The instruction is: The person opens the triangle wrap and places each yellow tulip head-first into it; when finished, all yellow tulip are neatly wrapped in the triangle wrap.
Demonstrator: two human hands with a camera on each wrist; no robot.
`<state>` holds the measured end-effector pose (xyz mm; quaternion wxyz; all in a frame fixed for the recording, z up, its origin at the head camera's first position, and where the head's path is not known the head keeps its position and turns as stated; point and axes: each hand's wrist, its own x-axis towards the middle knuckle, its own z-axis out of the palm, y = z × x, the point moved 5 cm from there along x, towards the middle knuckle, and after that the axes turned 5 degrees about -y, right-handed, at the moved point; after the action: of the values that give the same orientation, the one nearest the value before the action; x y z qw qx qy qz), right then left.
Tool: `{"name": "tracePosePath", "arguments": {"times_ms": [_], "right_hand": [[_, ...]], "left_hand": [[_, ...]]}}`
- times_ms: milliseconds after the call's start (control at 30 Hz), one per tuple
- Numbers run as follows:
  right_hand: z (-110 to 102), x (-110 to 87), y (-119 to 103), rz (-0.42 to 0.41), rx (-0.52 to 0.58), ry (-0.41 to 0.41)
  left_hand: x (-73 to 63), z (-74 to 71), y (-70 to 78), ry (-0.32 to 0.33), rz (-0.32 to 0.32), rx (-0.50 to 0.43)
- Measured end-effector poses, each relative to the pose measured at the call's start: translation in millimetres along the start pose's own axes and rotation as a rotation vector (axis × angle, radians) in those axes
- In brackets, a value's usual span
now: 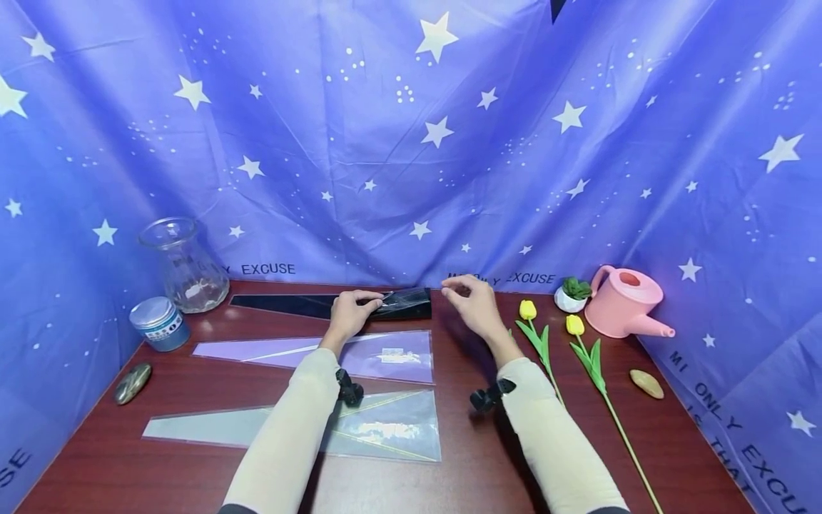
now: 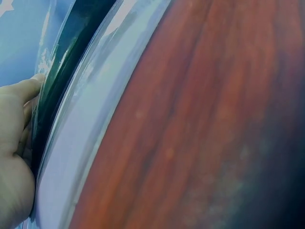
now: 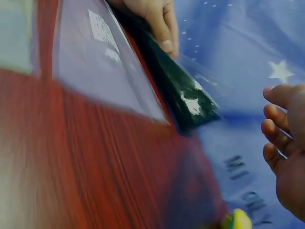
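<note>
At the back of the table lies a black tapered flower sleeve (image 1: 411,305) with a clear plastic front. My left hand (image 1: 352,314) pinches its clear film near the middle, the thumb (image 2: 32,86) showing at the film's edge in the left wrist view. To the right of the sleeve's wide end, my right hand (image 1: 474,305) hovers with loosely bent fingers and holds nothing. In the right wrist view the black sleeve's wide end (image 3: 198,107) points toward that hand. A purple sleeve (image 1: 366,353) and a pale sleeve (image 1: 398,425) lie nearer, in parallel.
Two yellow tulips (image 1: 528,310) (image 1: 575,325) lie at right, near a small potted plant (image 1: 571,294), a pink watering can (image 1: 619,307) and a tan stone (image 1: 646,383). On the left stand a glass vase (image 1: 193,275) and a blue jar (image 1: 160,325), with a dark stone (image 1: 133,383) nearer.
</note>
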<state>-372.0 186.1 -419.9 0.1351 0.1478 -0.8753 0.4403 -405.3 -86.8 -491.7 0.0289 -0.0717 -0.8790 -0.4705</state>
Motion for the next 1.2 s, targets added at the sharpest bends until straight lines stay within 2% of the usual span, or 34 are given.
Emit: {"name": "tracePosePath", "arguments": {"times_ms": [267, 467, 800, 1033, 1200], "right_hand": [[-58.7, -49.7, 7.9, 0.049, 0.072, 0.046], [-80.8, -93.1, 16.3, 0.097, 0.137, 0.051], [-85.1, -150.0, 23.0, 0.158, 0.194, 0.058], [-78.0, -173.5, 32.2, 0.216, 0.235, 0.061], [-73.0, -182.5, 37.0, 0.252, 0.244, 0.067]], "left_hand": [[-0.4, -1.6, -1.1, -0.013, 0.001, -0.035], [0.1, -2.7, -1.5, -0.020, -0.007, -0.046], [-0.7, -3.5, -1.8, -0.002, -0.008, -0.058], [0.2, -3.4, -2.6, -0.008, -0.005, -0.056], [0.2, -2.8, -4.0, -0.017, -0.014, -0.062]]}}
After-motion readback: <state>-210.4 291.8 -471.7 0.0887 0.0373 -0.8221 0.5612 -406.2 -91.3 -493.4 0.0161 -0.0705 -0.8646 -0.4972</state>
